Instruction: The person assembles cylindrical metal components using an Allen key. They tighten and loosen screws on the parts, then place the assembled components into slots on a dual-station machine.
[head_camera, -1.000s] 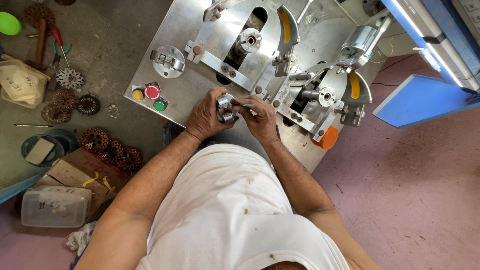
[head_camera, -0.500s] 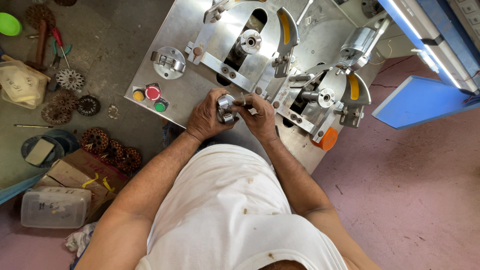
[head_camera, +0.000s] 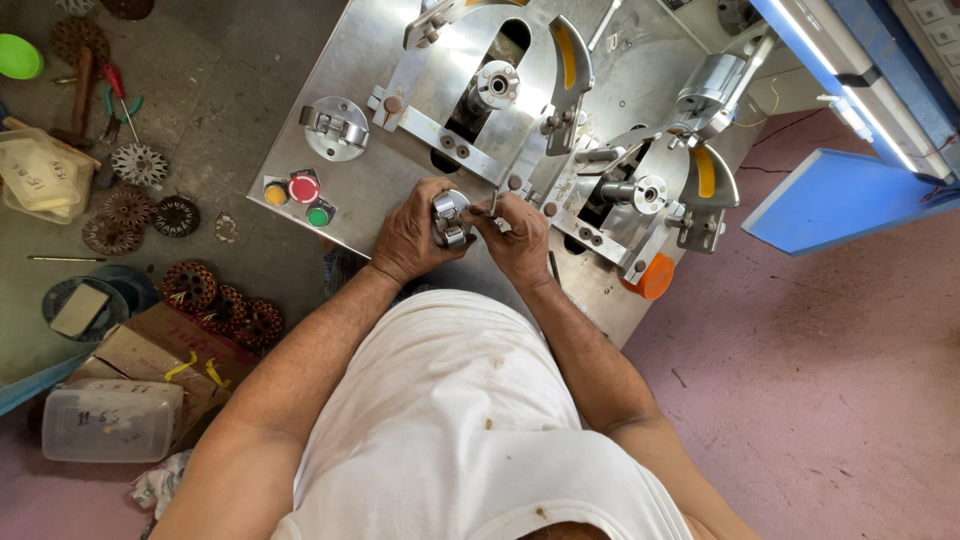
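Note:
My left hand (head_camera: 408, 237) grips a small shiny metal part (head_camera: 449, 217) at the near edge of a steel machine table (head_camera: 345, 70). Beside it, my right hand (head_camera: 518, 238) pinches a thin metal tool (head_camera: 494, 203) whose tip touches the part. Both hands meet just in front of my white shirt. Two winding heads with yellow-edged guards stand behind them: the left head (head_camera: 492, 85) and the right head (head_camera: 640, 192).
Yellow, red and green push buttons (head_camera: 299, 192) sit on the table's left. On the floor at left lie several round wound stator cores (head_camera: 215, 305), a cardboard box (head_camera: 140, 357), a clear plastic tub (head_camera: 108, 420) and pliers (head_camera: 118, 97). A blue panel (head_camera: 840, 195) is at right.
Both hands stay together on the small metal part; only the fingers shift slightly. The view has not moved noticeably.

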